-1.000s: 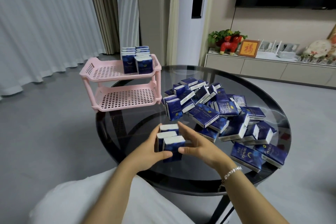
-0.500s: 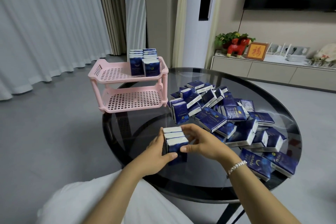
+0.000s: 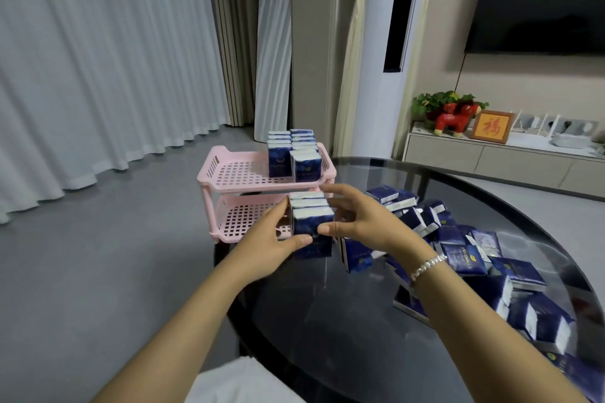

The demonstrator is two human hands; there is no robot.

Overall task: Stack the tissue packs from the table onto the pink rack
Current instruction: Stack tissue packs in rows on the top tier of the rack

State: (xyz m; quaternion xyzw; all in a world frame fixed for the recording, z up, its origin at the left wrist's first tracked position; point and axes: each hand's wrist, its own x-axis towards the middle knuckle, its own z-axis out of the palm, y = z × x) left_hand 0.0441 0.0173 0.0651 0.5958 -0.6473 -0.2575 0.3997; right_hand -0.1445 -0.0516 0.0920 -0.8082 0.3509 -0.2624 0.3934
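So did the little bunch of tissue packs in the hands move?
Yes. The held tissue packs went from low over the glass table up toward the pink rack.

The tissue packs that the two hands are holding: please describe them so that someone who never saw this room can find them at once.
Find the round dark glass table with the pink rack at its far left edge. In front of the rack's lower shelf, the left hand and right hand grip a small block of upright packs. Unlike the rows on the top shelf or the loose pile, this block is between two hands.
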